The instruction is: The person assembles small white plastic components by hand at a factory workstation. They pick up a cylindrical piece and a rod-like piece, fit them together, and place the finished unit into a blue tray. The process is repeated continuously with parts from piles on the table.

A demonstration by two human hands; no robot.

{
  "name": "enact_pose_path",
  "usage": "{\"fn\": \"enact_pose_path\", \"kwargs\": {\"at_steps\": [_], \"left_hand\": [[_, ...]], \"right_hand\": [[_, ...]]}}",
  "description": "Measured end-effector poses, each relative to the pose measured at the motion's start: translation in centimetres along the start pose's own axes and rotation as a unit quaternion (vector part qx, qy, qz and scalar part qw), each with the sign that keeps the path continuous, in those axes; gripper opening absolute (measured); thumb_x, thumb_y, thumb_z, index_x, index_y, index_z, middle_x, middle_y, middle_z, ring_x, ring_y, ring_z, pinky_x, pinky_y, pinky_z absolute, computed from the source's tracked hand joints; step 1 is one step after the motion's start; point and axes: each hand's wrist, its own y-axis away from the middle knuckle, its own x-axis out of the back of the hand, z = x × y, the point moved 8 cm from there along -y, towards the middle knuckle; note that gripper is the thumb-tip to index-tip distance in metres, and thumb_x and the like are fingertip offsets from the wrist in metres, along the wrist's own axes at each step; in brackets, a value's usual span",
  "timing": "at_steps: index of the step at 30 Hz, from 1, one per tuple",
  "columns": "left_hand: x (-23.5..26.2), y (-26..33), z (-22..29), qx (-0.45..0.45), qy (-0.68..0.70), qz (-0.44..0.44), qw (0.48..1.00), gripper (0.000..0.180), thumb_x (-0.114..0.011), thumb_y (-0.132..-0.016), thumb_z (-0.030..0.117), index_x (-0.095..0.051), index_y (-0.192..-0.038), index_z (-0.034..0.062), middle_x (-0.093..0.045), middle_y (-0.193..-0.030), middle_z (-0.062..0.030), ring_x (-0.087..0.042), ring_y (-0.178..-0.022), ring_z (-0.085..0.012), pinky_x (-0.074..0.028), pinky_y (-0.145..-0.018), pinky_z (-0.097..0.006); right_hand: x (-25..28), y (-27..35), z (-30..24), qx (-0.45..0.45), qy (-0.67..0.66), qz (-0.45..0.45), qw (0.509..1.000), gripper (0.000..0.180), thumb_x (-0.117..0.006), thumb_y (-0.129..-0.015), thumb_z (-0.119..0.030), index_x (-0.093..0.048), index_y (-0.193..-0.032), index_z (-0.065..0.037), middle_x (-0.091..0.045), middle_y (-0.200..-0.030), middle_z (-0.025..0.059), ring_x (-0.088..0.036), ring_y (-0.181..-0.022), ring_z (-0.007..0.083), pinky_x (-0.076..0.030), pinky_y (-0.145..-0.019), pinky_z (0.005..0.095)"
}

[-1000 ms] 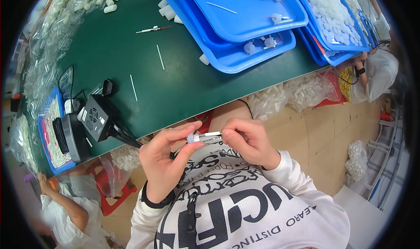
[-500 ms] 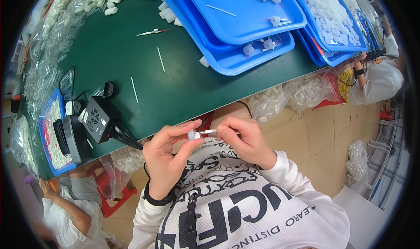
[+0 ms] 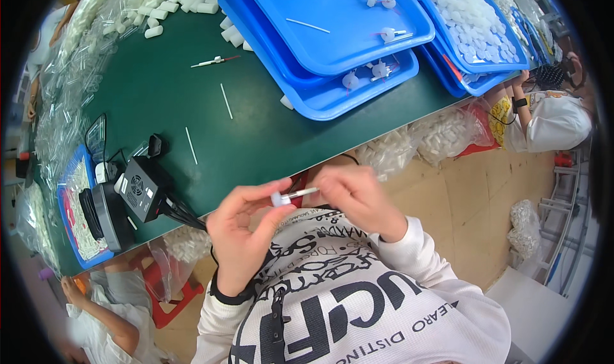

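White cap [image 3: 276,199] and thin stick [image 3: 303,192] pinched by both hands' fingers [image 3: 272,186], clear of the green table edge [image 3: 268,185]

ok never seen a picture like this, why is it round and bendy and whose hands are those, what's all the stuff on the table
The picture comes from a wide fisheye camera worn on a person's head, looking down, so straight edges bend toward the rim. The two bare hands are that person's own. The left hand pinches a small white cap, and the right hand holds a thin white stick whose end meets the cap.

Beyond the hands is a green table. On it lie stacked blue trays with a few small white parts, another blue tray full of white pieces, loose white sticks, and a black box with cables. Another person sits at the far right.
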Motion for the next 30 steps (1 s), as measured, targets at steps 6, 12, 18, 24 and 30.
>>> {"fn": "enact_pose_path", "kwargs": {"at_steps": [6, 12, 18, 24, 30], "left_hand": [[5.5, -2.8, 2.5, -0.056, -0.117, 0.127, 0.983, 0.02, -0.066, -0.077, -0.006, -0.058, -0.095, -0.0036, -0.066, -0.092, -0.0113, -0.061, -0.08, -0.0134, -0.048, -0.074, -0.024], [5.3, -6.1, 1.6, -0.065, -0.144, 0.12, 0.98, 0.019, -0.066, -0.079, -0.003, -0.059, -0.096, -0.0014, -0.06, -0.087, -0.0023, -0.056, -0.079, -0.0085, -0.045, -0.07, -0.019], [6.1, -6.9, 0.0, 0.007, -0.339, 0.14, 0.93, 0.025, -0.071, -0.077, 0.006, -0.058, -0.097, -0.0011, -0.061, -0.086, -0.006, -0.056, -0.069, -0.0074, -0.044, -0.06, -0.02], [4.3, -5.9, 2.5, -0.148, -0.489, 0.197, 0.837, 0.044, -0.074, -0.073, 0.014, -0.054, -0.11, 0.001, -0.058, -0.1, -0.0116, -0.053, -0.073, -0.018, -0.044, -0.068, -0.029], [0.0, -4.3, 2.9, -0.078, -0.173, 0.034, 0.981, 0.039, -0.067, -0.081, 0.008, -0.052, -0.116, -0.0019, -0.06, -0.102, -0.0092, -0.056, -0.079, -0.0144, -0.046, -0.073, -0.027]], "right_hand": [[8.9, -2.8, -4.9, 0.119, 0.246, 0.304, 0.913, 0.025, -0.067, -0.08, -0.027, -0.059, -0.071, -0.004, -0.055, -0.065, 0.0031, -0.049, -0.06, 0.016, -0.039, -0.056, 0.0293], [7.4, -5.4, -5.2, 0.096, 0.553, 0.36, 0.745, 0.03, -0.074, -0.064, -0.034, -0.059, -0.061, -0.008, -0.054, -0.065, 0.0051, -0.053, -0.066, 0.0245, -0.039, -0.06, 0.0376], [8.4, -5.1, -5.4, 0.011, 0.467, 0.356, 0.809, 0.024, -0.072, -0.067, -0.026, -0.06, -0.063, -0.006, -0.053, -0.066, 0.0063, -0.054, -0.064, 0.0241, -0.042, -0.058, 0.0361], [10.2, -3.4, -6.6, 0.055, 0.362, 0.343, 0.865, 0.019, -0.071, -0.068, -0.017, -0.058, -0.067, -0.003, -0.05, -0.067, 0.0057, -0.05, -0.057, 0.0191, -0.04, -0.052, 0.031], [6.0, 0.9, -8.3, 0.203, 0.378, 0.294, 0.854, 0.017, -0.074, -0.064, -0.008, -0.058, -0.07, -0.006, -0.051, -0.07, 0.0058, -0.051, -0.058, 0.0188, -0.041, -0.049, 0.028]]}}
